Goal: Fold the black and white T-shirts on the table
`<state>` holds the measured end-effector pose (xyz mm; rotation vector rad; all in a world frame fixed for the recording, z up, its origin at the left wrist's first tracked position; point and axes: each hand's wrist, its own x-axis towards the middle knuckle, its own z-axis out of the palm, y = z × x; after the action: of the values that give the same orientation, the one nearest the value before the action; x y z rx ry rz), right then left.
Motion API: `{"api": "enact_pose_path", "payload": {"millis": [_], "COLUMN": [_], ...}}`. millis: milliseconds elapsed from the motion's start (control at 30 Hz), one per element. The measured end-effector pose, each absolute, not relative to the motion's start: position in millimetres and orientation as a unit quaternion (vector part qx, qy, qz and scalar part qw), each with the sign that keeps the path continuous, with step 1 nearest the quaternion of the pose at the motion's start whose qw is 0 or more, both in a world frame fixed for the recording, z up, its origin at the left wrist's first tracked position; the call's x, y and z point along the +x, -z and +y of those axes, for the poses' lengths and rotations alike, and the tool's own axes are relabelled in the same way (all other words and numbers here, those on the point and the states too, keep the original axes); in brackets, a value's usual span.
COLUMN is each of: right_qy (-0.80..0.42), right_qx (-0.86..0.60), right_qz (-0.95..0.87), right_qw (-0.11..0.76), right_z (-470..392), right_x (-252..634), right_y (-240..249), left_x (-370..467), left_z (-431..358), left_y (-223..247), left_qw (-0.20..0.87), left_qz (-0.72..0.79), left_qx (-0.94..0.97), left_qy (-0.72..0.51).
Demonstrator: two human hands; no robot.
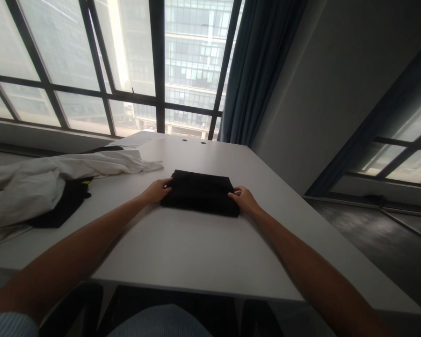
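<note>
A black folded cloth [200,193], roughly rectangular and looking like a folded garment, lies on the white table [196,248] in front of me. My left hand [157,190] grips its left side, thumb on top and fingers at the edge. On the opposite side, my right hand [244,199] holds the right edge in the same way. Both forearms reach forward over the table. The undersides of the cloth and some fingertips are hidden.
To the left lies a heap of clothing: a cream garment [38,182] over a black one [65,206]. Windows [133,56] and a dark blue curtain [254,70] stand behind the table. A wall [312,103] rises on the right. Two round holes mark the table's far end.
</note>
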<state>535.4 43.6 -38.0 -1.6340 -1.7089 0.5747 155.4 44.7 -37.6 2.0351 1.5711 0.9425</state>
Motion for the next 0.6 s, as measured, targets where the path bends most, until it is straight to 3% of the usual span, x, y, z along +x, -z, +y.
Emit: {"api": "enact_pose_path", "payload": {"millis": [300, 467, 600], "right_qy": [-0.104, -0.086, 0.004], "right_qx": [-0.585, -0.611, -0.612], "right_qz": [-0.703, -0.726, -0.743], "right_qw": [0.391, 0.305, 0.269], "right_z": [42.2, 39.9, 27.0], "right_x": [526.8, 525.6, 517.9], "right_y": [37.8, 35.6, 24.9], "left_x": [161.2, 160.5, 169.7], "left_z": [36.0, 36.8, 22.7], "left_y": [29.4, 29.7, 19.7], "left_qw": [0.110, 0.092, 0.007], "left_qz": [0.597, 0.621, 0.587], "left_qx": [0.723, 0.736, 0.773], "left_qy": [-0.330, -0.254, -0.240]}}
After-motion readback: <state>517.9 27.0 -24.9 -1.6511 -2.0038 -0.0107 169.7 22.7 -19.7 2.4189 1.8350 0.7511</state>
